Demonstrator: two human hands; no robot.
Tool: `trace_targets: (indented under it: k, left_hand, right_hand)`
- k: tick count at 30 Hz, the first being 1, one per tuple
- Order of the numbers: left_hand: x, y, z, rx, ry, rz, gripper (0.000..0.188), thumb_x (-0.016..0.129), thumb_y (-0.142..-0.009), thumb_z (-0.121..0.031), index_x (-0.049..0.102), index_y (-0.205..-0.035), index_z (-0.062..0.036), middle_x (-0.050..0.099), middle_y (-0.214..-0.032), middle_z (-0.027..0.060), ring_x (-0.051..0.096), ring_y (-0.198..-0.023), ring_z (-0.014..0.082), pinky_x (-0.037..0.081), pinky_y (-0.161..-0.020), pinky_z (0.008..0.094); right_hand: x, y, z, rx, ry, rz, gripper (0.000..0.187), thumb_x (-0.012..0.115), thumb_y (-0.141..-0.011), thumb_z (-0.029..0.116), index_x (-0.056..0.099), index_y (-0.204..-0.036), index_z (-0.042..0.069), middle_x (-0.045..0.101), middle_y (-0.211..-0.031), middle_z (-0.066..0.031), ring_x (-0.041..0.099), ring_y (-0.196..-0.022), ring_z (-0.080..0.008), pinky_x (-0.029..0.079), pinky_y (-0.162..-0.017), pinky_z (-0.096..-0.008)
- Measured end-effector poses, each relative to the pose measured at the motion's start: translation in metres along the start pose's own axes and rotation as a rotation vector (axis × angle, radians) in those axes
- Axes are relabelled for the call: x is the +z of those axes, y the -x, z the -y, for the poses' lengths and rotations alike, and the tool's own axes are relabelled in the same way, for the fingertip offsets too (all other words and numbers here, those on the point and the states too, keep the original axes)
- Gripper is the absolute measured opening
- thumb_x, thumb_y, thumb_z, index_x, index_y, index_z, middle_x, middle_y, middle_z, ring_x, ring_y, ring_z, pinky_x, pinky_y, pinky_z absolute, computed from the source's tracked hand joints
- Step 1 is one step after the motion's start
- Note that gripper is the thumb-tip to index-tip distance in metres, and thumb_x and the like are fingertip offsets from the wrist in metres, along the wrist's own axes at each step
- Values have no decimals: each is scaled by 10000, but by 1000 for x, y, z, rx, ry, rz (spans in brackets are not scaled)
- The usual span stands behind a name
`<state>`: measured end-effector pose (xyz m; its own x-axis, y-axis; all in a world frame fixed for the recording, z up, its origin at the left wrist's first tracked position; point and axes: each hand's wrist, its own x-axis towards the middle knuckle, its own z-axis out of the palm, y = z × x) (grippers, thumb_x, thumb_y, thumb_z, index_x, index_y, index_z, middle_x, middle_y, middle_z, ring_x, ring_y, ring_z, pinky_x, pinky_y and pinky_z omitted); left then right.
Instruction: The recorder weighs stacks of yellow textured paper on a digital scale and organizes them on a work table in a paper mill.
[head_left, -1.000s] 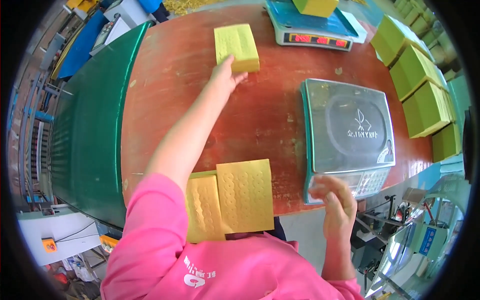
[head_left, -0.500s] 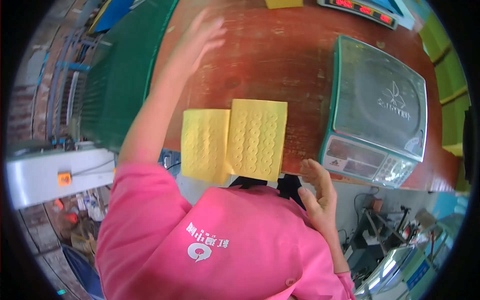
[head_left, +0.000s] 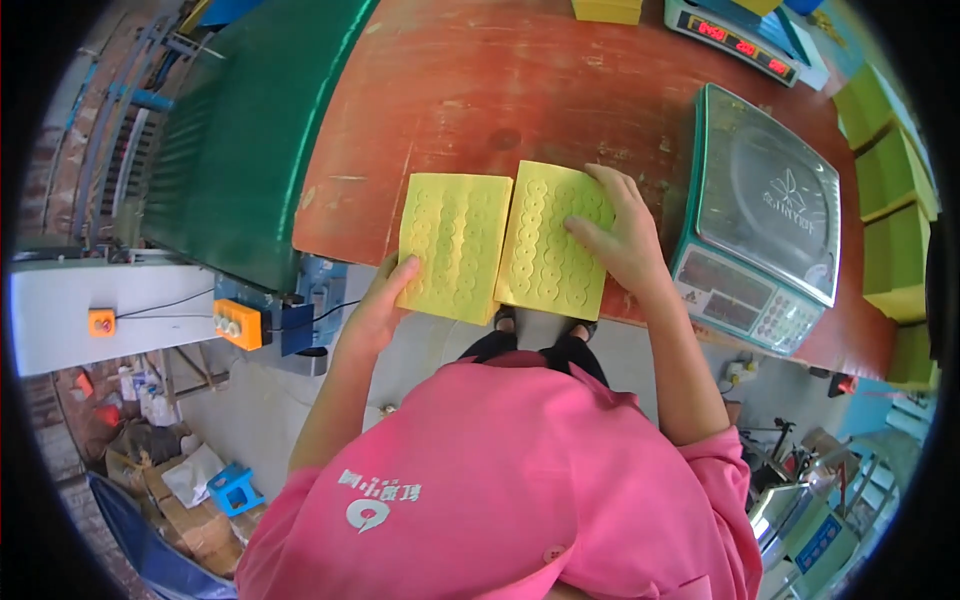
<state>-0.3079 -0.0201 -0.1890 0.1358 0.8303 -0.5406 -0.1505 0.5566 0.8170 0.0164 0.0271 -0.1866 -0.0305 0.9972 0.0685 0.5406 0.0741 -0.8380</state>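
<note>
Two thick stacks of yellow paper, embossed with rows of round coin-like marks, lie side by side at the near edge of the red table. My left hand (head_left: 380, 305) grips the left paper stack (head_left: 455, 250) at its lower left edge, thumb on top and the other fingers hidden beneath. Around the right edge of the right paper stack (head_left: 540, 245) my right hand (head_left: 628, 235) is closed, its thumb resting on the top sheet. The stacks' near ends stick out past the table edge, and a narrow gap runs between them.
On the table (head_left: 430, 110) at the right stands a scale (head_left: 765, 200) with a metal pan. A second scale (head_left: 735, 45) with red digits and a yellow stack (head_left: 608, 10) are at the far side. A green conveyor belt (head_left: 240, 130) borders the left, near an orange switch box (head_left: 240, 323).
My left hand has come back from the table's far left to the left paper stack. My right hand has moved from beside the table edge onto the right stack. The view has shifted.
</note>
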Motion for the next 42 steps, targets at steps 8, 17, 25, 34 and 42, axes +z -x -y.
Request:
trace_targets:
  k: [8,17,25,34,42]
  left_hand:
    - [-26,14,5,-133,-36,98,707,629,-895,-336,330,-1442,-2,470,-1389,115,451,-1284,232,329,-1085,374]
    - [-38,-14,10,-57,70,232,655,626,-880,-270,363,-1425,-21,479,-1379,127,473,-1256,233,383,-1050,365]
    - [-53,-3,15,-87,93,301,604,572,-911,-235,353,-1443,-50,470,-1392,129,490,-1254,263,413,-1037,398]
    - [-48,7,17,-58,16,319,605,557,-930,-329,373,-1435,-51,474,-1392,119,481,-1263,250,398,-1049,385]
    - [45,56,-14,59,65,326,581,395,-1010,-401,329,-1470,-51,401,-1478,122,404,-1346,232,313,-1127,395]
  right_hand:
    - [12,42,15,47,18,-11,657,731,-752,158,480,-1346,32,491,-1365,-168,524,-1225,-320,429,-1024,-383]
    - [30,161,13,559,-614,-514,595,628,-928,262,409,-1387,-47,549,-1271,-147,556,-1143,-209,445,-958,-346]
    - [62,161,18,612,-910,-323,793,651,-889,442,353,-1424,-62,560,-1270,-158,559,-1104,-208,451,-911,-318]
    - [51,157,30,668,-568,-169,988,741,-787,461,262,-1476,-60,464,-1392,-238,515,-1212,-292,412,-1013,-389]
    - [-28,148,15,418,-883,-107,964,773,-745,377,276,-1485,9,524,-1280,-200,514,-1189,-263,395,-1010,-354]
